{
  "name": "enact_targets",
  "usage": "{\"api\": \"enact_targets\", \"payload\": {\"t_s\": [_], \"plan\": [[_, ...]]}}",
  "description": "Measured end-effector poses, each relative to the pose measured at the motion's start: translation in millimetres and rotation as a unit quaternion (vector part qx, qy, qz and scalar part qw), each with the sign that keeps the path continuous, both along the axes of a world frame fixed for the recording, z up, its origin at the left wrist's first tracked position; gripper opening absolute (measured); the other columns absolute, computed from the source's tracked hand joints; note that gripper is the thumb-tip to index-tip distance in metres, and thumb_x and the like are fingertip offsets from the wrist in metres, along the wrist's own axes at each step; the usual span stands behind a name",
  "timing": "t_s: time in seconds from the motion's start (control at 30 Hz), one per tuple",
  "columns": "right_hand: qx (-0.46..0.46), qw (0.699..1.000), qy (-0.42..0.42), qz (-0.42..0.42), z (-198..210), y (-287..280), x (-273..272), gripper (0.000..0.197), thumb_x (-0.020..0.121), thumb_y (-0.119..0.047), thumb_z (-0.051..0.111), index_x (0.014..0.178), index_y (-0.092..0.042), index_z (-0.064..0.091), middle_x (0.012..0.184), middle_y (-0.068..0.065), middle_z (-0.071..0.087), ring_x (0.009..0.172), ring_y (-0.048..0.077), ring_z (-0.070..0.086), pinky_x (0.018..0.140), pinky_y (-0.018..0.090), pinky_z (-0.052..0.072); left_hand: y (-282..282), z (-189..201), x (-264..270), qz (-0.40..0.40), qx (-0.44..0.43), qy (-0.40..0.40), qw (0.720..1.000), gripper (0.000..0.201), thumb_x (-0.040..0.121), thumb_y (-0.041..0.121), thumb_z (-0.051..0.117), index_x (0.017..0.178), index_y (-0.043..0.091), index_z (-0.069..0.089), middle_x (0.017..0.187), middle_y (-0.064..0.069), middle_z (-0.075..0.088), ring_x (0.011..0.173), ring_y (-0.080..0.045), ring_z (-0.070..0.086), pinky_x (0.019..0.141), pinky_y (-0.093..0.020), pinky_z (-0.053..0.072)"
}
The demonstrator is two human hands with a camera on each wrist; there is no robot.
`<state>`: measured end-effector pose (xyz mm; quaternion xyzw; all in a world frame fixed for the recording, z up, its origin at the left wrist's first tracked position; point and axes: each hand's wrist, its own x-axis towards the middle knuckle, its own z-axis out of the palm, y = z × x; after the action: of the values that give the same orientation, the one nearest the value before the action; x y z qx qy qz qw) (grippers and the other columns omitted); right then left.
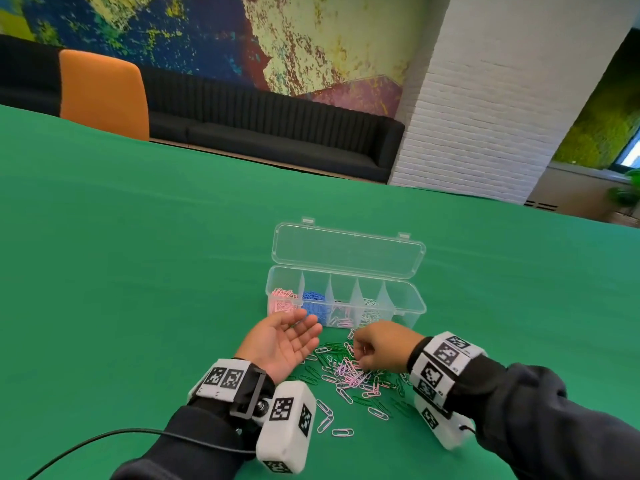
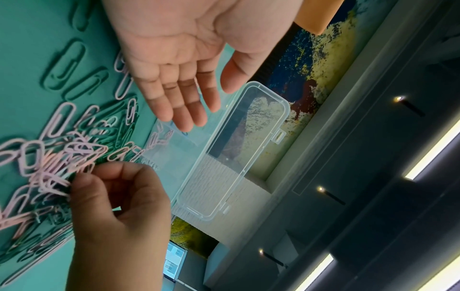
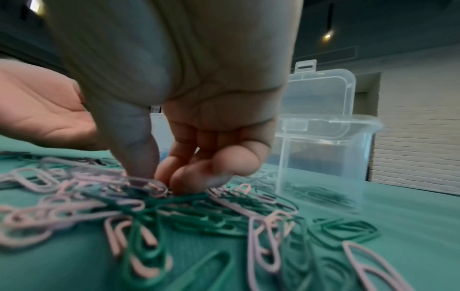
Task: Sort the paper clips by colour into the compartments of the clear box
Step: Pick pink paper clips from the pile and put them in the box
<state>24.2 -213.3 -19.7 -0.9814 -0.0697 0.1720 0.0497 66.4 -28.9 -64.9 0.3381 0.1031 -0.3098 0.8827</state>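
Note:
The clear box (image 1: 414, 308) stands open on the green cloth, lid (image 1: 348, 251) tipped back. Its leftmost compartment holds pink clips (image 1: 282, 299), the one beside it blue clips (image 1: 313, 303), and the two after that hold a few pale ones. In front of it lies a loose pile of pink, lilac, white and green paper clips (image 1: 349, 375). My left hand (image 1: 304, 323) hovers palm up and empty beside the box, fingers straight (image 2: 189, 102). My right hand (image 1: 358, 351) reaches down into the pile, thumb and fingers pinching a pale lilac clip (image 3: 149, 185).
Stray white clips (image 1: 325, 422) lie nearer to me. A black cable (image 1: 86, 445) trails from my left sleeve. Beyond the far table edge are an orange chair (image 1: 104, 95), a black sofa (image 1: 277, 129) and a white brick pillar (image 1: 485, 116).

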Motion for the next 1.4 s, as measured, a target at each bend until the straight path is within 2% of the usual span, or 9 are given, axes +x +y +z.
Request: {"api": "enact_targets", "payload": {"t_s": [0.13, 0.27, 0.4, 0.5, 0.7, 0.83, 1.07, 1.27, 1.4], "plan": [[-0.057, 0.998, 0.005, -0.003, -5, 5, 6, 0.023, 0.089, -0.009, 0.049, 0.07, -0.02, 0.044, 0.074, -0.005, 0.048, 0.08, 0.014, 0.049, 0.078, 0.022, 0.047, 0, -1, 1, -0.006, -0.004, -0.003, 1.0, 0.02, 0.093, 0.013, 0.042, 0.088, 0.005, 0.059, 0.081, -0.014, 0.068, 0.068, -0.025, 0.069, 0.067, -0.033, 0.054], [-0.045, 0.999, 0.02, -0.017, 1, 2, 6, 0.025, 0.089, -0.009, 0.049, 0.067, -0.02, 0.042, 0.074, -0.004, 0.05, 0.079, 0.014, 0.05, 0.083, 0.026, 0.052, -3, 0, -1, -0.015, -0.002, -0.008, 1.0, 0.019, 0.093, 0.012, 0.043, 0.089, 0.004, 0.059, 0.081, -0.014, 0.068, 0.068, -0.025, 0.069, 0.074, -0.036, 0.051], [0.128, 0.99, -0.03, -0.055, 20, 6, 5, 0.011, 0.09, -0.014, 0.056, 0.079, -0.017, 0.054, 0.073, -0.007, 0.055, 0.06, 0.002, 0.049, 0.056, 0.01, 0.043, -11, -1, -7, -0.045, 0.013, -0.005, 0.999, 0.022, 0.093, 0.015, 0.042, 0.088, 0.004, 0.06, 0.084, -0.015, 0.068, 0.082, -0.028, 0.064, 0.08, -0.037, 0.046], [0.259, 0.959, -0.06, -0.098, 34, 8, 7, 0.01, 0.09, -0.013, 0.058, 0.081, -0.016, 0.055, 0.067, -0.008, 0.054, 0.051, 0.002, 0.047, 0.045, 0.009, 0.037, -17, 0, -13, -0.08, 0.02, 0.009, 0.997, 0.03, 0.096, 0.023, 0.037, 0.092, 0.002, 0.059, 0.091, -0.018, 0.064, 0.085, -0.03, 0.06, 0.081, -0.039, 0.044], [-0.002, 0.998, -0.006, -0.059, 6, 9, 7, 0.006, 0.086, -0.014, 0.06, 0.088, -0.019, 0.058, 0.08, -0.008, 0.054, 0.08, 0.011, 0.051, 0.062, 0.014, 0.038, -16, 1, -13, -0.063, -0.027, 0.034, 0.997, 0.035, 0.098, 0.023, 0.035, 0.093, -0.004, 0.056, 0.093, -0.023, 0.061, 0.087, -0.034, 0.059, 0.077, -0.041, 0.046], [-0.067, 0.997, 0.014, -0.046, -6, 10, 10, 0.019, 0.088, -0.013, 0.051, 0.072, -0.02, 0.046, 0.086, 0.0, 0.054, 0.08, 0.015, 0.049, 0.077, 0.023, 0.048, -15, -2, -11, -0.06, -0.013, 0.028, 0.998, 0.034, 0.098, 0.024, 0.036, 0.095, -0.001, 0.057, 0.092, -0.021, 0.063, 0.086, -0.032, 0.06, 0.078, -0.039, 0.046], [-0.045, 0.997, 0.023, -0.051, -5, 0, 9, 0.026, 0.086, -0.016, 0.062, 0.067, -0.026, 0.045, 0.073, -0.012, 0.051, 0.08, 0.012, 0.051, 0.078, 0.023, 0.046, -16, -6, -9, -0.07, -0.005, 0.013, 0.997, 0.028, 0.098, 0.021, 0.037, 0.098, 0.002, 0.058, 0.097, -0.019, 0.067, 0.09, -0.03, 0.062, 0.081, -0.04, 0.045], [-0.042, 0.997, 0.018, -0.055, -7, -3, 4, 0.026, 0.086, -0.01, 0.054, 0.066, -0.023, 0.044, 0.07, -0.01, 0.047, 0.078, 0.013, 0.05, 0.082, 0.026, 0.051, -17, -4, -12, -0.075, 0.072, -0.09, 0.99, 0.023, 0.097, 0.002, 0.035, 0.102, 0.007, 0.057, 0.085, -0.007, 0.074, 0.08, -0.019, 0.069, 0.079, -0.033, 0.046], [0.001, 0.996, 0.02, -0.083, 1, -9, 3, 0.024, 0.087, -0.01, 0.051, 0.068, -0.022, 0.046, 0.073, -0.008, 0.05, 0.072, 0.009, 0.049, 0.074, 0.021, 0.049, -15, 0, -13, -0.065, 0.117, -0.126, 0.983, 0.024, 0.095, 0.003, 0.039, 0.104, 0.007, 0.061, 0.09, -0.005, 0.074, 0.089, -0.017, 0.066, 0.095, -0.037, 0.039]]}}
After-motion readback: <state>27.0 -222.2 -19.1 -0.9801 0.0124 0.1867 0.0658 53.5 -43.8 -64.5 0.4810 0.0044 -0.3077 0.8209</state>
